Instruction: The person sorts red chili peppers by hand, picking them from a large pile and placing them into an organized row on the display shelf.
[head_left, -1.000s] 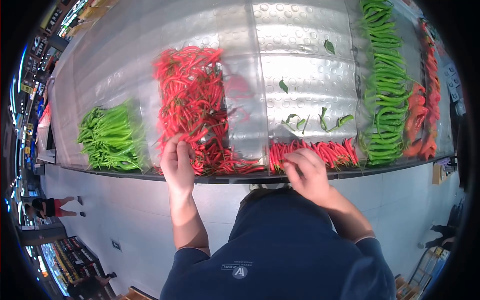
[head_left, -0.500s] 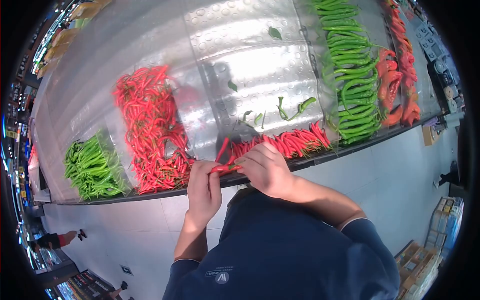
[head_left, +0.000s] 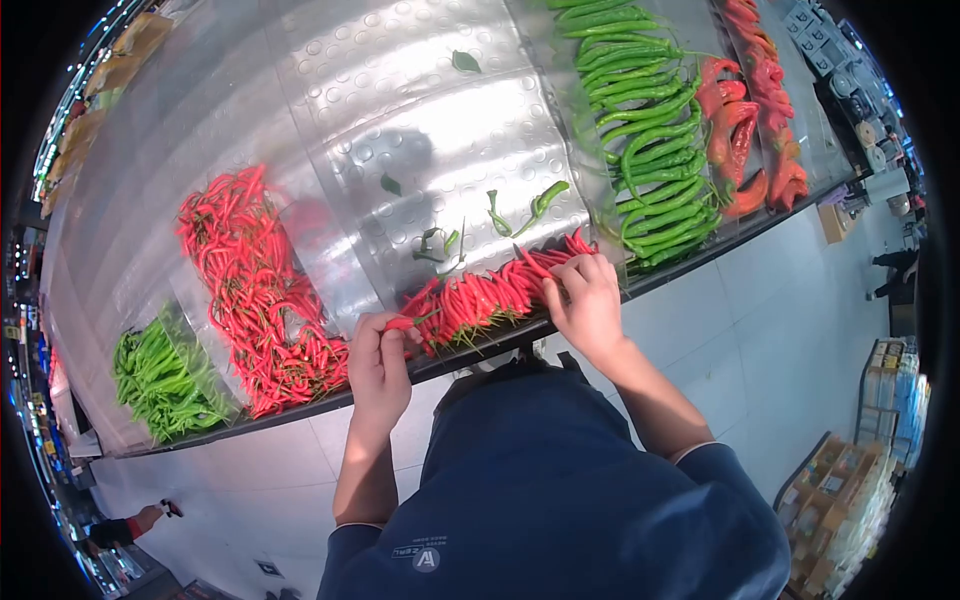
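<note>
My left hand [head_left: 380,365] is at the front edge of the display, its fingers closed on a small red chili pepper [head_left: 402,323]. Farther right, my right hand [head_left: 588,305] reaches over the front row of red chili peppers [head_left: 475,300]. Its thumb and fingers pinch the stem end of another red chili pepper [head_left: 534,263], whose tip points up and left over that row. The peppers in this row lie side by side, most with green stems toward me.
A larger heap of red chilies [head_left: 250,290] and a pile of green chilies [head_left: 165,375] lie to the left. Long green peppers [head_left: 650,135] and big red peppers [head_left: 735,140] fill the right. Loose green pieces [head_left: 540,205] and leaves [head_left: 465,62] rest on the metal surface [head_left: 380,80].
My hands were close together around red chili; now they are apart. The right one has moved right to the row with a chili. The view has shifted to the right.
</note>
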